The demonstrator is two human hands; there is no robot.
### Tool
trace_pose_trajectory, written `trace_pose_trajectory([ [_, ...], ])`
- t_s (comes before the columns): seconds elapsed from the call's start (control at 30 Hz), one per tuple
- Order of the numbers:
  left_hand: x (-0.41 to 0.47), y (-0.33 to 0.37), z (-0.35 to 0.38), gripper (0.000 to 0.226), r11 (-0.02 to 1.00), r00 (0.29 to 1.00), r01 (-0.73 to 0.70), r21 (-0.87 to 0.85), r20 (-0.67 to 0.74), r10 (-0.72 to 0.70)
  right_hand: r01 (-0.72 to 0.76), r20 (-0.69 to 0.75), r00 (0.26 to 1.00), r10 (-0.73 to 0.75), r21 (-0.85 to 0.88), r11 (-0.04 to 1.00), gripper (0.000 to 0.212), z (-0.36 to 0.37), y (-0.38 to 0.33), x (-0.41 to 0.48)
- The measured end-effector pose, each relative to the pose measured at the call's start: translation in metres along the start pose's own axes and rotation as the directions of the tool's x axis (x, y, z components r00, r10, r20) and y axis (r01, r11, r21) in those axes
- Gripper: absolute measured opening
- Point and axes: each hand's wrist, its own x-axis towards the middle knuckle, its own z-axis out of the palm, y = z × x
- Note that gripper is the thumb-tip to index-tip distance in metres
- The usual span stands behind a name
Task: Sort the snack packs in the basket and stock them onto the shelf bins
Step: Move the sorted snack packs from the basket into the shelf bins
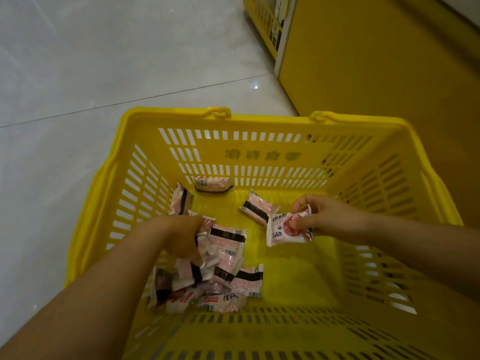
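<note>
A yellow slotted basket (259,152) stands on the floor and holds several pink-and-white snack packs. My right hand (322,216) pinches one pack (279,231), printed side up, just above the basket floor at the right. My left hand (181,235) reaches down into a pile of packs (223,271) at the lower left, its fingers curled round a bunch of them. Loose packs lie apart: one (213,184) against the far wall, one (180,200) by the left wall, one (258,207) near the middle.
The basket sits on a pale tiled floor (104,74). A yellow shelf unit (376,61) rises at the right, close to the basket's far right corner. A yellow slatted bin (265,19) shows at the top.
</note>
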Motion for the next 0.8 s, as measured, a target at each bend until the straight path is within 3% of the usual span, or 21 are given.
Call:
trace_pose_trajectory([
  [0.07, 0.000, 0.003, -0.006, 0.073, 0.962, 0.980, -0.163, -0.219, -0.146, 0.133, -0.008, -0.029, 1.000, 0.009, 0.027, 1.000, 0.026, 0.000, -0.002, 0.001],
  [0.17, 0.002, 0.019, -0.007, 0.073, 0.749, 0.897, -0.405, -0.524, -0.386, 0.215, -0.056, -0.030, 0.998, 0.061, 0.141, 0.988, 0.044, -0.003, -0.002, 0.005],
  [0.3, 0.003, 0.036, 0.001, 0.075, 0.536, 0.859, -0.499, -0.681, -0.472, 0.200, -0.111, 0.105, 0.990, 0.095, 0.157, 0.981, 0.031, -0.008, -0.006, 0.004],
  [0.4, 0.004, 0.039, 0.004, 0.070, 0.455, 0.857, -0.511, -0.729, -0.475, 0.201, -0.111, 0.121, 0.989, 0.085, 0.230, 0.967, 0.024, -0.013, -0.010, 0.004],
  [0.5, 0.003, 0.039, 0.002, 0.053, 0.444, 0.872, -0.488, -0.751, -0.406, 0.272, -0.070, 0.125, 0.991, 0.037, 0.266, 0.961, 0.017, -0.015, -0.022, 0.001],
  [0.6, -0.002, 0.045, 0.001, 0.037, 0.452, 0.867, -0.483, -0.750, -0.337, 0.367, -0.043, 0.151, 0.989, -0.002, 0.291, 0.956, 0.030, -0.013, -0.035, -0.001],
  [0.8, -0.015, 0.051, -0.008, 0.054, 0.505, 0.843, -0.526, -0.684, -0.340, 0.417, -0.029, 0.323, 0.946, -0.033, 0.186, 0.982, 0.029, 0.001, -0.049, -0.004],
])
